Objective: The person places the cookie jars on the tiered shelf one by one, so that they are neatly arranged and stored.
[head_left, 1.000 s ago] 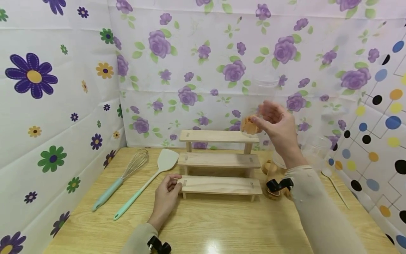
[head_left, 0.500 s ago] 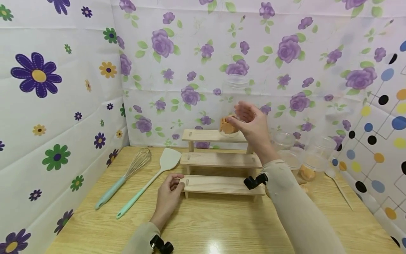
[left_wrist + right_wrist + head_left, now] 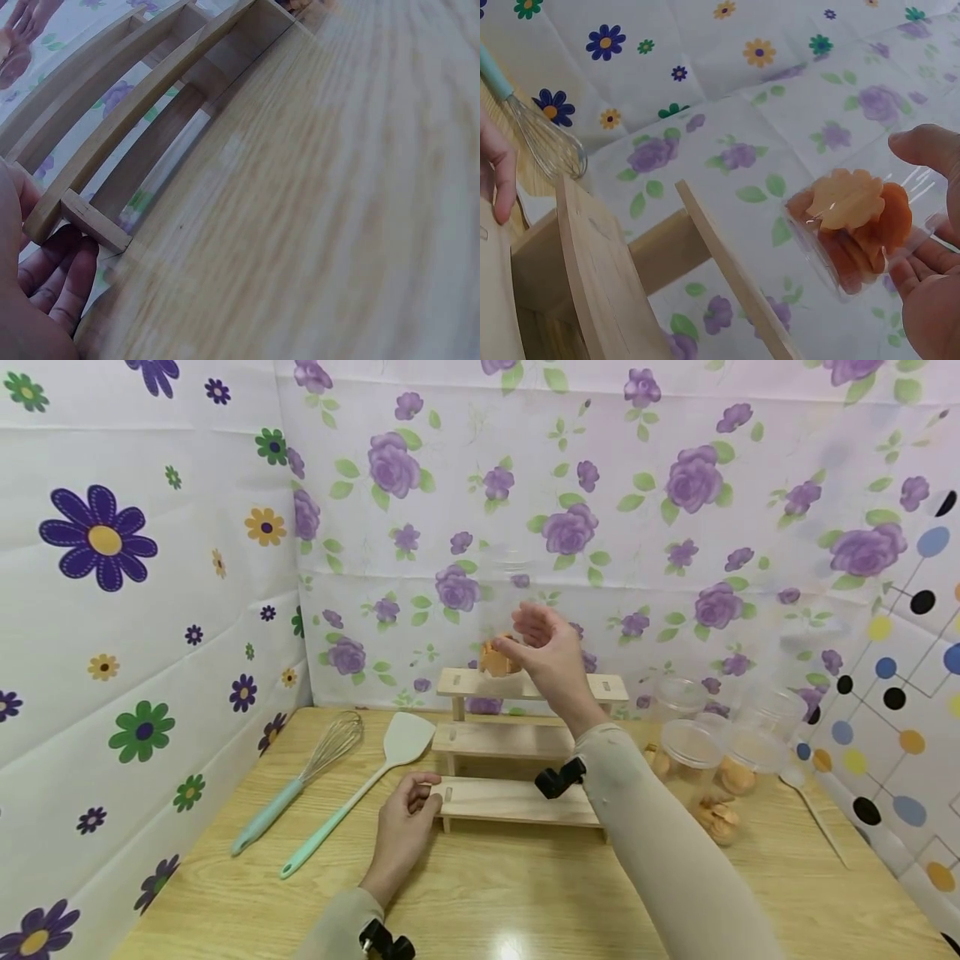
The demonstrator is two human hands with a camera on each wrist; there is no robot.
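Note:
My right hand (image 3: 551,656) grips a clear plastic jar (image 3: 847,232) with orange, flower-edged slices in its bottom. The jar is upright in the head view and overlaps the left part of the top tier there; in the right wrist view a gap shows between it and the top board. A three-tier wooden stand (image 3: 517,799) rests on the table. At the left end of its lowest tier, my left hand (image 3: 403,831) pinches the board, thumb on top and fingers beneath, as the left wrist view (image 3: 45,292) also shows of the fingers.
Several clear jars (image 3: 693,747) with orange pieces stand right of the stand, partly behind my right sleeve. A white spoon (image 3: 813,814) lies beyond them. Left of the stand lie a whisk (image 3: 300,781) and a white turner (image 3: 360,793). Patterned cloth walls (image 3: 397,610) enclose the table.
My right hand has carried the jar leftward from the right end of the top tier to its left part. The left hand keeps its hold on the stand. The head view has shifted slightly.

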